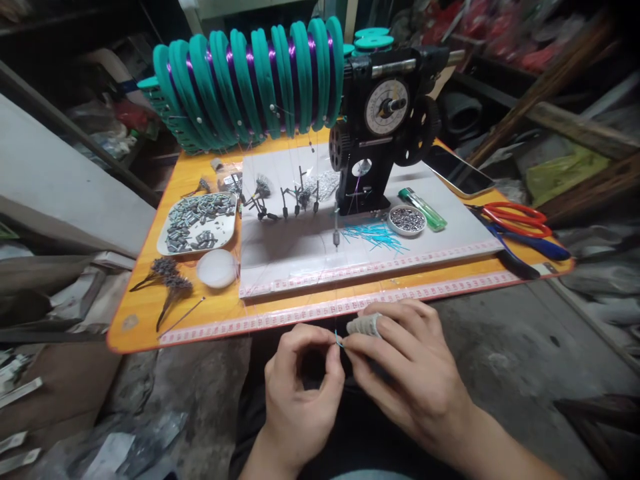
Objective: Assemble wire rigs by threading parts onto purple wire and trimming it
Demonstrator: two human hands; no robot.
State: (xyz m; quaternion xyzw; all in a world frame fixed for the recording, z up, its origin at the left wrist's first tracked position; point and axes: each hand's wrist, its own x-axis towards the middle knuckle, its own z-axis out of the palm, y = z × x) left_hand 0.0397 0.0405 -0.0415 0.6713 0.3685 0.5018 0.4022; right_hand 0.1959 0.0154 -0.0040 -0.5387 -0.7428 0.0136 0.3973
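Pinching one short, thread-like, bright-blue strand [339, 339] just off the yellow wooden table [135, 313]; clamped on it with thumb and fingertip of left hand [305, 393] and right hand [415, 367] alike; seemingly partway worked, cannot tell whether knotted; lying untouched, likely remaining, many uncountable thin blue strips [373, 235]; plus one green plastic lighter [429, 212].

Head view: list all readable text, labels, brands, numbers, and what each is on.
No text is legible enough to quote.
Front measuring tape: red numbers, too small to read.
Rear measuring tape: same.
Round dial: markings, too blurred to read.
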